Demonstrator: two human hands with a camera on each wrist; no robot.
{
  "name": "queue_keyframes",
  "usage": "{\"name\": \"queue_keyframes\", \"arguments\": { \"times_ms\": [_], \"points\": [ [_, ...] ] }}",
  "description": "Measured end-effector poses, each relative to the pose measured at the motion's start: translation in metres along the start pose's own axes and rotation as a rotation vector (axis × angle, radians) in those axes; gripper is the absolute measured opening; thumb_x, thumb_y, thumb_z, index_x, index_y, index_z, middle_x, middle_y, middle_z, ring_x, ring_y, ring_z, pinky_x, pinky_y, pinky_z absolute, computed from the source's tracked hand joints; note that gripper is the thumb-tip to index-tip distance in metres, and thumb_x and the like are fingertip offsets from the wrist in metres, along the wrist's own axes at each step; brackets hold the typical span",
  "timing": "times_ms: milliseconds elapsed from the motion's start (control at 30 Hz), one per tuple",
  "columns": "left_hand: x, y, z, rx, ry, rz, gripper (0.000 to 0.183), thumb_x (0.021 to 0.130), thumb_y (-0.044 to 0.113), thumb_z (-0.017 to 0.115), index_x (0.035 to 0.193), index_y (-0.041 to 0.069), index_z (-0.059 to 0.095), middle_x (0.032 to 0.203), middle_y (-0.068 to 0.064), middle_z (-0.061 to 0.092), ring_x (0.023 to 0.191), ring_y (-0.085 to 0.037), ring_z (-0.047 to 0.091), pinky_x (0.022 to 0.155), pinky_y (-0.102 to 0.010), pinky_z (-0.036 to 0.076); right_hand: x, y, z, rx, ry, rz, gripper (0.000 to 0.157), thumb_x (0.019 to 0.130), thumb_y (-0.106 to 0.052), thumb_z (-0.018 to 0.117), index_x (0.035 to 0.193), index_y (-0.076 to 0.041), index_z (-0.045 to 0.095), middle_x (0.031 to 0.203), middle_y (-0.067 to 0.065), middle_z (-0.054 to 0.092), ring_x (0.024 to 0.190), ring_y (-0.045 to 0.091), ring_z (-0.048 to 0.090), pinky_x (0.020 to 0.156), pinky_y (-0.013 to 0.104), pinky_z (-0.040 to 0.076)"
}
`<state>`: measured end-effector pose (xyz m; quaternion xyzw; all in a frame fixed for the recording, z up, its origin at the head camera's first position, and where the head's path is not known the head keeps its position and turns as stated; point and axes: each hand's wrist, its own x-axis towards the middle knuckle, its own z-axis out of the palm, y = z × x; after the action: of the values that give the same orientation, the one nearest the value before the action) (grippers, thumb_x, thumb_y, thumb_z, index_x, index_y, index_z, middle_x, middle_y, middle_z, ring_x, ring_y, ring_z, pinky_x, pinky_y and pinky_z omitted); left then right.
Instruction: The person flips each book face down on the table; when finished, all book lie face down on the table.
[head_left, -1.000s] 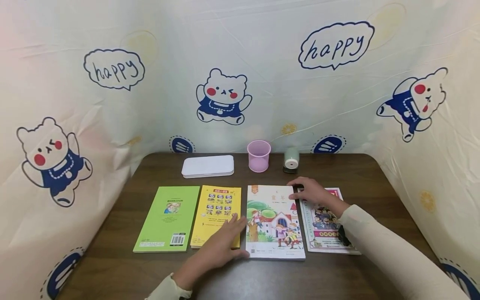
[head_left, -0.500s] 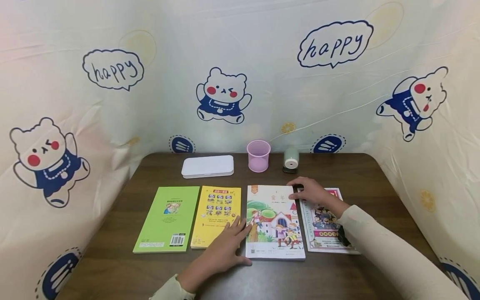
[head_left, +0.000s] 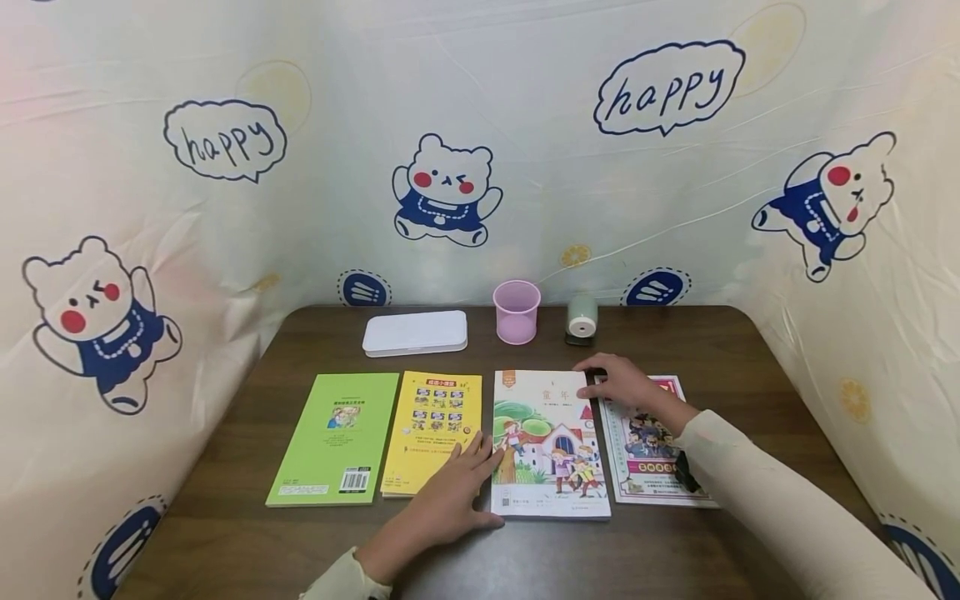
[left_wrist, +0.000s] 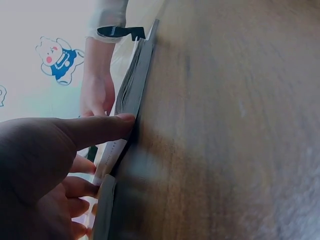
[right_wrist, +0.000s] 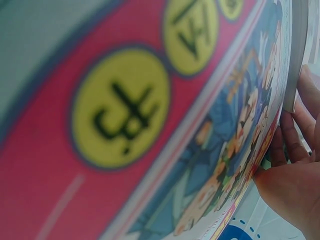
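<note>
A white picture book (head_left: 536, 462) lies flat on the dark wooden table between my two hands. My left hand (head_left: 438, 504) is at its lower left corner, fingers spread over the edge of a yellow book (head_left: 435, 450). In the left wrist view the left thumb (left_wrist: 102, 131) lies straight against the book's bottom edge. At the upper right corner my right hand (head_left: 626, 387) touches the book with relaxed fingers, partly covering a pink-bordered book (head_left: 652, 458). The right wrist view shows that pink-bordered cover (right_wrist: 45, 165) up close, with the right hand's fingertips at the book's edge.
A green book (head_left: 337, 442) lies at the far left of the row. Behind the books stand a white flat case (head_left: 415, 332), a pink cup (head_left: 517, 312) and a small green device (head_left: 582, 319), probably a pencil sharpener. A printed curtain (head_left: 540, 200) surrounds the table.
Over the last second my left hand has shifted slightly right and down, its thumb now at the white book's bottom edge. My right hand and the books look unmoved.
</note>
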<state>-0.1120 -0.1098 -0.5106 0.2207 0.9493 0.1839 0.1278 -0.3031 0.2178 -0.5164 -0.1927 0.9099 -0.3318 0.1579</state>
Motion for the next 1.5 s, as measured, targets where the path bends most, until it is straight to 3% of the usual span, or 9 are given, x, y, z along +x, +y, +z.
{"name": "queue_keyframes", "arguments": {
  "times_ms": [233,533,700,900,1233,1367,1500],
  "points": [
    [0.002,-0.004,-0.004,-0.074,-0.003,-0.006,0.1,0.081,0.051,0.084,0.161,0.012,0.037,0.17,-0.013,0.024,0.159,-0.03,0.012,0.128,-0.051,0.015,0.002,0.0,0.001,0.001,0.002,0.002,0.046,0.094,-0.033,0.077,0.136,-0.018,0.067,0.138,0.011,0.062,0.123,0.032,0.054,0.108,0.059,0.044],
    [0.002,-0.007,-0.009,-0.244,0.027,-0.015,0.097,0.082,0.048,0.085,0.161,0.017,0.037,0.171,-0.01,0.019,0.159,-0.03,0.011,0.126,-0.055,0.018,0.003,0.002,0.002,0.002,0.004,0.002,0.047,0.095,-0.033,0.076,0.138,-0.017,0.066,0.14,0.012,0.06,0.126,0.034,0.053,0.11,0.06,0.042],
    [-0.001,-0.002,-0.012,-0.342,0.049,-0.021,0.095,0.084,0.045,0.084,0.161,0.021,0.036,0.172,-0.004,0.016,0.159,-0.03,0.014,0.124,-0.059,0.021,0.002,0.001,0.001,-0.003,0.002,0.011,0.048,0.095,-0.035,0.076,0.139,-0.018,0.065,0.142,0.013,0.059,0.128,0.035,0.053,0.11,0.061,0.042],
    [-0.002,0.005,-0.015,-0.455,0.086,-0.02,0.093,0.084,0.04,0.086,0.161,0.022,0.037,0.171,0.002,0.018,0.156,-0.026,0.023,0.124,-0.053,0.027,0.001,0.0,0.001,-0.002,0.003,0.002,0.048,0.096,-0.032,0.075,0.14,-0.017,0.064,0.143,0.014,0.059,0.129,0.036,0.053,0.111,0.061,0.041],
    [0.001,0.013,-0.014,-0.65,0.161,0.021,0.091,0.084,0.031,0.087,0.159,0.016,0.04,0.171,-0.001,0.019,0.155,-0.026,0.026,0.123,-0.051,0.028,0.001,0.002,0.001,-0.004,0.0,0.004,0.049,0.095,-0.034,0.075,0.14,-0.017,0.064,0.145,0.014,0.057,0.133,0.037,0.051,0.111,0.062,0.041],
    [0.002,0.016,-0.014,-0.782,0.165,0.02,0.091,0.084,0.023,0.088,0.16,0.012,0.038,0.171,-0.007,0.016,0.153,-0.028,0.03,0.12,-0.046,0.032,0.001,0.002,0.0,0.006,0.0,-0.009,0.048,0.096,-0.033,0.075,0.139,-0.016,0.064,0.145,0.015,0.057,0.133,0.037,0.051,0.111,0.062,0.041],
    [0.004,0.018,-0.015,-0.943,0.162,-0.014,0.093,0.084,0.02,0.087,0.161,0.009,0.035,0.17,-0.011,0.021,0.15,-0.03,0.035,0.117,-0.049,0.034,0.001,0.002,-0.001,0.01,0.004,-0.016,0.047,0.096,-0.032,0.075,0.138,-0.016,0.064,0.144,0.014,0.057,0.132,0.036,0.052,0.111,0.061,0.041]
  ]
}}
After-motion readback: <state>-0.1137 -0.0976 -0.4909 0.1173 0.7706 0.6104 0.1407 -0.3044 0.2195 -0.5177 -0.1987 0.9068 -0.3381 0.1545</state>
